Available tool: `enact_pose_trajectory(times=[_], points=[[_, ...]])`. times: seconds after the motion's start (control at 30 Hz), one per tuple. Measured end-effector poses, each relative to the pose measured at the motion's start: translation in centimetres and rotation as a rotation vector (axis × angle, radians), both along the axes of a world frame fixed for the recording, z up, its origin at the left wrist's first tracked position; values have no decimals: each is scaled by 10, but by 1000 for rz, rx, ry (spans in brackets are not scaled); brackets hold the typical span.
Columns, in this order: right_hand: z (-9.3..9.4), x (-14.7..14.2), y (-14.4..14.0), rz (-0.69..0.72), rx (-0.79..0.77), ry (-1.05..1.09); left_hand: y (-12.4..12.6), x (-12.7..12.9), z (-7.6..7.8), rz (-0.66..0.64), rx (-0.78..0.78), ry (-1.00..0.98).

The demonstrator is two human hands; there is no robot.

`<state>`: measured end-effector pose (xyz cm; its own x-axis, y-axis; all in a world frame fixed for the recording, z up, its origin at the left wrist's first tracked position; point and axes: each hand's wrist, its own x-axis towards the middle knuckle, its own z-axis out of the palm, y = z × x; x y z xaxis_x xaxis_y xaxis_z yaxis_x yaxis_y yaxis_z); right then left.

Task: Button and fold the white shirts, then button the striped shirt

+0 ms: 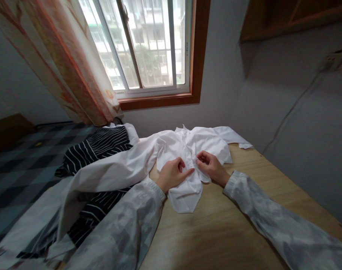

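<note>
A white shirt (204, 144) lies spread on the wooden table (216, 232), its long sleeve trailing off to the left. My left hand (172, 174) rests on the shirt's front, fingers pinching the cloth at the button strip, index finger pointing right. My right hand (211, 165) pinches the same strip from the other side, fingertips almost touching the left hand's. Both arms wear pale grey patterned sleeves.
A black garment with white stripes (100, 148) lies under the white sleeve at the left. A checked bed cover (18, 165) is further left. A window (148, 45) with a curtain (61, 60) stands behind; grey walls close the table's right side.
</note>
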<state>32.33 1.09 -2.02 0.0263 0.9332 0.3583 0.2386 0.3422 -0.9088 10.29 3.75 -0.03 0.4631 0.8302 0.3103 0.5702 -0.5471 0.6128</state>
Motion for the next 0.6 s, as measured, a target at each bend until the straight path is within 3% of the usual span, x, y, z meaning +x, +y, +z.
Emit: enact_pose_trajectory(times=[0.13,0.33,0.6], points=[[-1,-4,-3,-13,34,-116,-1,5,-6,37,89,115],[0,-3,-4,-32,45,-169,4,2,-9,-36,14,91],[3,-5,-7,-111,73,-264,-2,0,-3,-56,-76,-190]])
